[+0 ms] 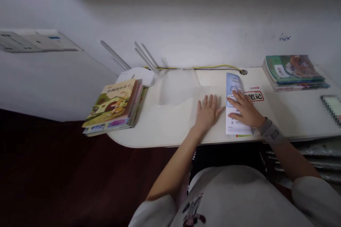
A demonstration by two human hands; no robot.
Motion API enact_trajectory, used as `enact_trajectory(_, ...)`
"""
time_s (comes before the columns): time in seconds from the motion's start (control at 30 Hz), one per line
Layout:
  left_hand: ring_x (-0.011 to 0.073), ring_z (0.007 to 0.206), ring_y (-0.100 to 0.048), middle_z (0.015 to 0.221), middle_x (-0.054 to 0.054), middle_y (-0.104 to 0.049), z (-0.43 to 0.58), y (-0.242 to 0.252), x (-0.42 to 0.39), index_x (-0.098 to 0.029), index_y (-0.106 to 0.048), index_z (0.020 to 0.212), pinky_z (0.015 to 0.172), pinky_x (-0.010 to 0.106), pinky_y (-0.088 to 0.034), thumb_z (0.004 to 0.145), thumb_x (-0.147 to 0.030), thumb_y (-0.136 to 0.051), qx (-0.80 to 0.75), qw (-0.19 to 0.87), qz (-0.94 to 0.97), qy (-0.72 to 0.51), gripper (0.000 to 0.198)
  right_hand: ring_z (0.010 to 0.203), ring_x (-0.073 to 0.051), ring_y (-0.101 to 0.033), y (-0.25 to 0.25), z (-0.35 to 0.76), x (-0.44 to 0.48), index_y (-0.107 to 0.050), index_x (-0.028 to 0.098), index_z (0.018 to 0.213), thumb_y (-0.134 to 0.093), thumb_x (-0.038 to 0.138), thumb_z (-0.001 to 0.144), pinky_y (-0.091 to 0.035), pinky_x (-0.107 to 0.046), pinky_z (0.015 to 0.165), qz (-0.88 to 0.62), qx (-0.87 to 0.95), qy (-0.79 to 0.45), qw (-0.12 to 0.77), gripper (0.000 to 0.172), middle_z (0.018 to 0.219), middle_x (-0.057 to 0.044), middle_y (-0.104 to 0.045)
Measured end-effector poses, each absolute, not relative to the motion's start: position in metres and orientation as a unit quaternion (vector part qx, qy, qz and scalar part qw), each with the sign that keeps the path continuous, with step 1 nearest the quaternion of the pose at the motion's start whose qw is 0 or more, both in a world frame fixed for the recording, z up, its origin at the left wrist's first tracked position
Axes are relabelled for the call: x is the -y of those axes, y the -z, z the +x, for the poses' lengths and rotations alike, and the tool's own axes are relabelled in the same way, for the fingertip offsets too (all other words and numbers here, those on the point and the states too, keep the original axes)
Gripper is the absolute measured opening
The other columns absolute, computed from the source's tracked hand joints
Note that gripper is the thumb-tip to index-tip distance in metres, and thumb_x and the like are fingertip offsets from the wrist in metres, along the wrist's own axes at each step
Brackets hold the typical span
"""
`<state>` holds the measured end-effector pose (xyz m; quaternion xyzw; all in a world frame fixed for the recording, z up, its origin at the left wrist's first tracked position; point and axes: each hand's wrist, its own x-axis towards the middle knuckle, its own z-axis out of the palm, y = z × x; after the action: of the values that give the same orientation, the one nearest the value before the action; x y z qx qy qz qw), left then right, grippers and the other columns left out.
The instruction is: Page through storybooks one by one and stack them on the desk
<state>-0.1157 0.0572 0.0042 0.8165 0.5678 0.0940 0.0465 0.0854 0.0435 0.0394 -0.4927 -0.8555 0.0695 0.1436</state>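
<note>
My left hand (pixel 206 113) lies with its fingers spread over the white table, near the lower right of what looks like a clear plastic sheet (pixel 177 87). To its right is a book (pixel 262 111) with a white cover and a red-framed title. A blue-and-white cover flap or page (pixel 231 85) lies across the book's left side. My right hand (pixel 246 110), with a grey band on the wrist, rests on that flap, fingers apart and flattened. Part of the book is hidden beneath this hand.
A stack of picture books (pixel 112 103) overhangs the table's left end, beside a white router (pixel 137 74) with antennas. More books (pixel 295 71) and a phone (pixel 333 108) lie at right. A yellow-black cable (pixel 213 66) runs along the wall to a hole.
</note>
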Motion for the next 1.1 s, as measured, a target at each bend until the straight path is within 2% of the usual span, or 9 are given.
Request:
enact_trajectory(0.2, 0.0336, 0.141, -0.023, 0.151, 0.021, -0.030, -0.148, 0.009, -0.061, -0.008, -0.021, 0.148, 0.111, 0.054, -0.022, 0.097, -0.047, -0.023, -0.610, 0.124, 0.770, -0.140, 0.065, 0.141, -0.035, -0.020, -0.030, 0.051, -0.042, -0.048, 0.015, 0.136, -0.053, 0.044, 0.087, -0.015, -0.060, 0.110, -0.507, 0.857, -0.002, 0.094, 0.057, 0.153, -0.018, -0.028)
enact_trajectory(0.37, 0.0374, 0.141, -0.021, 0.150, 0.025, -0.028, -0.140, 0.012, -0.061, -0.004, -0.020, 0.147, 0.111, 0.057, -0.018, 0.093, -0.050, -0.035, -0.611, 0.128, 0.767, -0.147, 0.072, 0.140, -0.035, -0.025, -0.023, 0.024, -0.043, -0.052, 0.012, 0.132, -0.048, 0.034, 0.089, -0.014, -0.062, 0.110, -0.526, 0.844, 0.025, 0.104, 0.048, 0.149, -0.020, -0.034)
enact_trajectory(0.5, 0.0380, 0.141, -0.019, 0.151, 0.025, -0.027, -0.141, 0.011, -0.062, -0.003, -0.019, 0.146, 0.112, 0.056, -0.017, 0.090, -0.042, -0.044, -0.607, 0.133, 0.771, -0.142, 0.073, 0.139, -0.035, -0.027, -0.016, 0.011, -0.044, -0.053, 0.010, 0.131, -0.041, 0.025, 0.091, -0.013, -0.062, 0.111, -0.524, 0.845, 0.026, 0.110, 0.044, 0.147, -0.019, -0.038)
enact_trajectory(0.63, 0.0356, 0.141, -0.020, 0.152, 0.023, -0.027, -0.145, 0.013, -0.063, -0.008, -0.016, 0.147, 0.112, 0.056, -0.018, 0.090, -0.033, -0.043, -0.600, 0.153, 0.771, -0.150, 0.069, 0.138, -0.034, -0.028, -0.012, 0.003, -0.042, -0.053, 0.008, 0.130, -0.035, 0.021, 0.092, -0.013, -0.060, 0.112, -0.522, 0.846, 0.023, 0.104, 0.045, 0.146, -0.019, -0.041)
enact_trajectory(0.83, 0.0322, 0.141, -0.023, 0.152, 0.020, -0.029, -0.148, 0.013, -0.064, -0.012, -0.016, 0.148, 0.112, 0.056, -0.018, 0.089, -0.028, -0.042, -0.589, 0.163, 0.776, -0.156, 0.066, 0.138, -0.033, -0.029, -0.022, 0.010, -0.056, -0.051, 0.014, 0.132, -0.044, 0.032, 0.090, -0.020, -0.056, 0.111, -0.508, 0.855, 0.019, 0.100, 0.046, 0.147, -0.017, -0.039)
enact_trajectory(0.97, 0.0300, 0.142, -0.024, 0.152, 0.019, -0.029, -0.148, 0.010, -0.062, -0.012, -0.018, 0.148, 0.113, 0.053, -0.018, 0.089, -0.026, -0.041, -0.593, 0.162, 0.775, -0.147, 0.064, 0.139, -0.040, -0.022, -0.032, 0.026, -0.087, -0.047, 0.013, 0.136, -0.053, 0.042, 0.087, -0.019, -0.063, 0.107, -0.553, 0.826, 0.011, 0.106, 0.058, 0.151, -0.021, -0.029)
enact_trajectory(1.1, 0.0292, 0.142, -0.023, 0.153, 0.018, -0.027, -0.144, 0.007, -0.059, -0.010, -0.019, 0.148, 0.114, 0.053, -0.017, 0.091, -0.026, -0.036, -0.602, 0.148, 0.775, -0.126, 0.062, 0.140, -0.044, -0.016, -0.030, 0.034, -0.105, -0.044, 0.012, 0.137, -0.059, 0.045, 0.083, -0.027, -0.063, 0.103, -0.583, 0.808, -0.041, 0.079, 0.066, 0.154, -0.023, -0.021)
